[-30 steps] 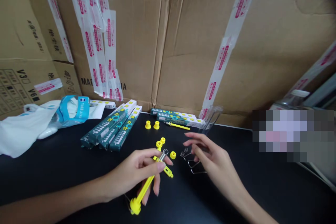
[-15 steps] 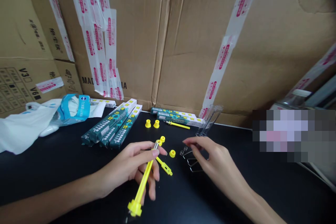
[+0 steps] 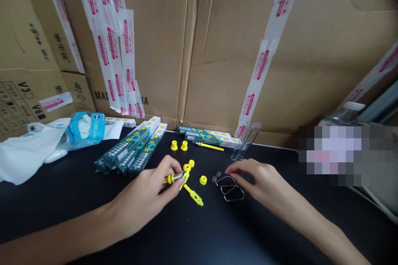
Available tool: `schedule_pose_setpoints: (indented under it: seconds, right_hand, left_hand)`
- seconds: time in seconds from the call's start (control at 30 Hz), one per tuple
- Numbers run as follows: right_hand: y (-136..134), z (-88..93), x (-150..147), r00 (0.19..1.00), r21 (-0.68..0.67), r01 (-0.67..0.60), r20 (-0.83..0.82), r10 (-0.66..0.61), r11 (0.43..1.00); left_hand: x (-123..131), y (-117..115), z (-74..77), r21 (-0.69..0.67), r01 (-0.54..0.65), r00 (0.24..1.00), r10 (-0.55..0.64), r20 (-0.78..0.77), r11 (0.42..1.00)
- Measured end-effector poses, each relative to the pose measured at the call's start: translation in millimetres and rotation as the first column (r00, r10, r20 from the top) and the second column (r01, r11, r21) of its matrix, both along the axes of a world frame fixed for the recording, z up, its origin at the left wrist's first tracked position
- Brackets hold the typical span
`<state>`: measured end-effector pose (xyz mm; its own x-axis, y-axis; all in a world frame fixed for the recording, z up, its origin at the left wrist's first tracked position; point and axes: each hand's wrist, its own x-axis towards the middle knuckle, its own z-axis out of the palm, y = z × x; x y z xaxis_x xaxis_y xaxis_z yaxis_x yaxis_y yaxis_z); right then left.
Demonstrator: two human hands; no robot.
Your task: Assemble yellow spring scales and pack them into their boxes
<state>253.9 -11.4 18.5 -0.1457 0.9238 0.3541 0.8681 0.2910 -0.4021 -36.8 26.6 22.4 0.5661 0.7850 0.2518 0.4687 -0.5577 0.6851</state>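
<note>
My left hand (image 3: 146,198) is closed around a yellow plastic rod (image 3: 168,179) with a metal spring (image 3: 177,177) at its end, which points to the right. Most of the rod is hidden by the palm and fingers. Thumb and forefinger of my right hand (image 3: 253,178) are pinched together just above some bent wire hooks (image 3: 234,198); whatever they hold, if anything, I cannot make out. Small coils (image 3: 217,177) lie beside those fingertips. Between the hands are a flat yellow stem (image 3: 194,195) and small yellow caps, one of them a ring-shaped cap (image 3: 203,180).
Green-and-white boxes (image 3: 137,149) lie at the back left, and more boxes (image 3: 208,137) lie against the cardboard wall (image 3: 155,49). Clear tubes (image 3: 248,140) stand behind my right hand. Another yellow rod (image 3: 211,146) and two yellow caps (image 3: 184,145) lie nearby. A plastic bag (image 3: 37,145) is far left.
My left hand has turned the yellow rod from pointing down toward me to nearly level, its spring end now facing right. My right hand has shifted slightly right, showing more of the wire hooks.
</note>
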Motion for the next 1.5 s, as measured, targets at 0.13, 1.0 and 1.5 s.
schedule_pose_setpoints:
  seconds: [0.13,1.0,1.5]
  right_hand:
    - [-1.4,-2.6,-4.7,0.999,0.061,0.029,0.038,-0.031,0.998]
    - [-25.1,-40.0,-79.6,0.989,0.172,-0.127,-0.049,0.137,0.977]
    - [-29.2,-28.0,-91.6,0.302,-0.214,-0.384,-0.948,-0.097,0.898]
  left_hand:
    - [-0.6,-1.8,-12.8,0.379,0.083,0.994,-0.048,-0.102,0.922]
    - [3.9,-4.5,-25.6,0.316,0.093,0.985,-0.04,-0.169,0.944]
    - [3.5,-4.2,-23.8,0.28,0.067,0.997,-0.054,-0.055,0.958]
